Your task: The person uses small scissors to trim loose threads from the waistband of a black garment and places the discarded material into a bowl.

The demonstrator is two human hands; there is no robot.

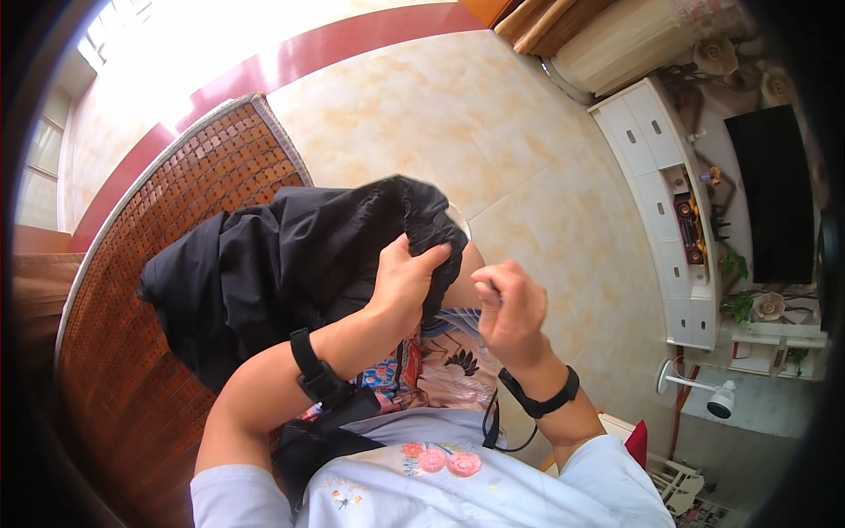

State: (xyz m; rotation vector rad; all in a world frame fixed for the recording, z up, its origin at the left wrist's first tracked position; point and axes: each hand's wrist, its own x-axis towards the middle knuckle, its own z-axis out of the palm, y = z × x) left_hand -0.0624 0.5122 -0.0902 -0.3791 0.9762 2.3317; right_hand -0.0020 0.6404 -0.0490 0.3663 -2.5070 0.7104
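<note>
Across my lap and the seat to my left lies a black garment point(264, 264) of thin, slightly shiny cloth, bunched into folds, with a gathered edge at its right end. My left hand point(407, 280) grips that gathered edge between thumb and fingers. Held apart from the cloth, a little to its right, my right hand point(513, 310) is closed with thumb and fingers pressed together. Whatever is in this pinch, if anything, is too small or hidden to name. Each forearm wears a black strap point(319, 374).
A brown woven-tile mat point(211, 158) covers the seat on my left. Ahead is a marbled tile floor point(396, 106) with a dark red border strip point(334, 42). To the right stand a white low cabinet point(656, 202), a black television point(775, 194) and a white camera-like device on an arm point(720, 400).
</note>
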